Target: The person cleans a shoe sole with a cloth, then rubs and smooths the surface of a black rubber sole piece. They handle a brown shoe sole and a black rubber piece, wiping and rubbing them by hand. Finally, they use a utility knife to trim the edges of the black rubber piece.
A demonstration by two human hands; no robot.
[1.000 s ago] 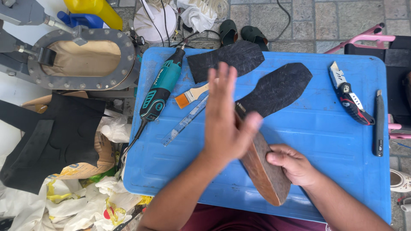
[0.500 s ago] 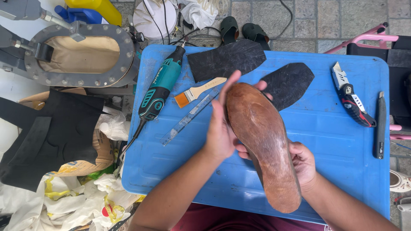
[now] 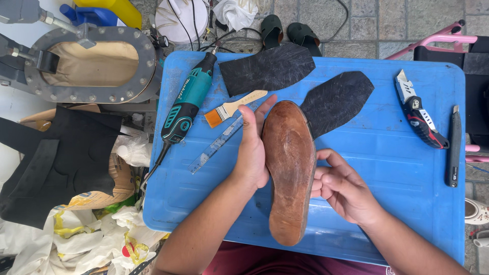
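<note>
A worn brown leather shoe sole [image 3: 290, 168] faces up between my hands, above the blue plastic table [image 3: 387, 168]. My left hand [image 3: 252, 147] presses flat against its left edge, fingers pointing away from me. My right hand [image 3: 344, 186] cups its right edge from below, fingers curled under. Two black rubber sole pieces lie behind it: one [image 3: 267, 69] at the table's far edge, the other [image 3: 338, 102] partly hidden by the sole's toe.
On the table lie a teal rotary tool [image 3: 188, 104], a small brush [image 3: 232, 109], a clear ruler [image 3: 216, 145], a utility knife [image 3: 420, 114] and a black blade tool [image 3: 452, 147]. A round metal press [image 3: 89, 63], black material [image 3: 56, 163] and plastic bags [image 3: 81, 239] crowd the left.
The sole was turned from edge-on to flat with its brown face up. My left hand went from raised and spread above it to pressing its left side.
</note>
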